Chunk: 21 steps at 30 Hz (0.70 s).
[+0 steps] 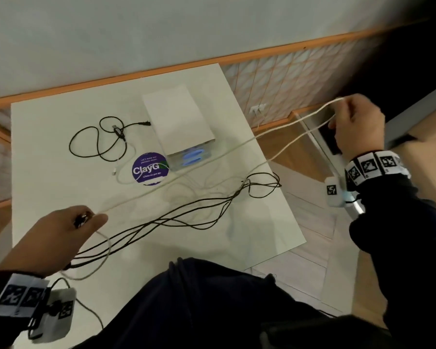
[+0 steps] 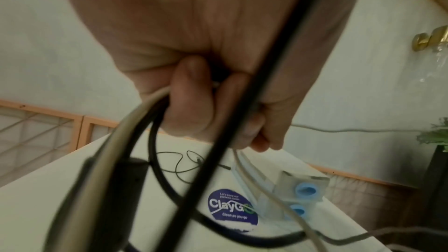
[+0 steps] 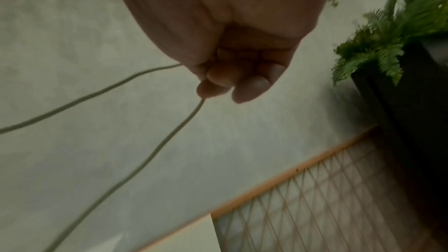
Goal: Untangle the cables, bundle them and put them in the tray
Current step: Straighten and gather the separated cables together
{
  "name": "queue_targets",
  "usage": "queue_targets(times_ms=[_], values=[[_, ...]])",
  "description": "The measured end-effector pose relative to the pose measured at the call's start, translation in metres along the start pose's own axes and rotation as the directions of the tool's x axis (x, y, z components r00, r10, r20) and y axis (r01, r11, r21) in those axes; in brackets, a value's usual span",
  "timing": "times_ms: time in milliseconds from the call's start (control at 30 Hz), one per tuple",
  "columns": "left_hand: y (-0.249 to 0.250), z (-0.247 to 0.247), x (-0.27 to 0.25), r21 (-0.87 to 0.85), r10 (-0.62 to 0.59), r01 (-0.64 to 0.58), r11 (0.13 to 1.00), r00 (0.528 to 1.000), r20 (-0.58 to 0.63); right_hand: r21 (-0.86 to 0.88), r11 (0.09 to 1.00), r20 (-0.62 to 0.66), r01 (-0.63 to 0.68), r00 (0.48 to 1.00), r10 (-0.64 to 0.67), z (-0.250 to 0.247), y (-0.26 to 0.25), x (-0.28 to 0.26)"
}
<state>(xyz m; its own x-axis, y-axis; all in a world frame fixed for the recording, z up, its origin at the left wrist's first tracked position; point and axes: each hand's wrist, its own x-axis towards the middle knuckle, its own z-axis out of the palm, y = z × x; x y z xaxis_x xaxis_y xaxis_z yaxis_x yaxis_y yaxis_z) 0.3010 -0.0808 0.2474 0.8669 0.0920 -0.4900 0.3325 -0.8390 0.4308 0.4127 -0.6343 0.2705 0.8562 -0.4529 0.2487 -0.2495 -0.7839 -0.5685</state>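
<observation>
Tabletop (image 1: 61, 152) filled the middle of the frame, tray (image 1: 179, 117) at upper centre. White cable (image 1: 186, 170) ran taut between left hand (image 1: 61, 238), clenched on it with black cables (image 1: 161, 220), and right hand (image 1: 358, 124), pinching its fold at right. Harder pulling risked tightening the tangle.

Sticker (image 1: 148, 168) small print unreadable (partly covered)

Dark navy sleeves (image 1: 398, 238), white wristbands (image 1: 374, 166) with black square markers, small wrist cameras (image 1: 334, 192)
</observation>
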Motion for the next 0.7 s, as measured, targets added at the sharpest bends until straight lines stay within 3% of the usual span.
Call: queue_targets(times_ms=[100,167,233,300,400,467,533,600,700], values=[[-0.013,0.011,0.003,-0.058,-0.055,0.056,0.997,0.998,0.016,0.084,0.996,-0.189,0.036,0.982,-0.020,-0.016,-0.003,0.009],[-0.025,0.019,0.009,-0.031,-0.042,0.042,0.999,0.999,0.014,0.087,0.996,-0.151,0.029,0.988,-0.016,-0.008,-0.003,0.006],[-0.035,0.023,0.014,0.012,-0.013,0.013,1.000,1.000,-0.004,0.123,0.990,0.018,-0.064,0.998,0.062,0.015,0.002,-0.002],[-0.036,0.023,0.015,0.065,-0.005,0.007,0.998,1.000,-0.029,0.262,0.943,0.212,-0.207,0.965,0.153,0.039,0.002,-0.015],[-0.023,0.023,0.011,0.070,-0.055,0.055,0.996,0.998,-0.004,0.416,0.848,0.464,-0.329,0.879,0.113,0.070,-0.009,-0.045],[-0.011,0.026,0.007,0.035,-0.061,0.061,0.998,0.998,0.010,0.385,0.866,0.615,-0.320,0.788,0.018,0.085,-0.022,-0.068],[0.003,0.030,0.002,-0.020,-0.045,0.045,0.999,0.999,0.005,0.304,0.934,0.716,-0.185,0.692,-0.096,0.095,-0.038,-0.087],[0.021,0.032,-0.004,-0.040,0.041,-0.041,0.998,0.999,0.006,0.239,0.970,0.762,0.051,0.609,-0.220,0.097,-0.061,-0.101],[0.064,0.032,-0.013,-0.137,0.188,-0.185,0.973,0.982,0.010,0.250,0.895,0.809,0.369,0.428,-0.403,0.093,-0.110,-0.127]])
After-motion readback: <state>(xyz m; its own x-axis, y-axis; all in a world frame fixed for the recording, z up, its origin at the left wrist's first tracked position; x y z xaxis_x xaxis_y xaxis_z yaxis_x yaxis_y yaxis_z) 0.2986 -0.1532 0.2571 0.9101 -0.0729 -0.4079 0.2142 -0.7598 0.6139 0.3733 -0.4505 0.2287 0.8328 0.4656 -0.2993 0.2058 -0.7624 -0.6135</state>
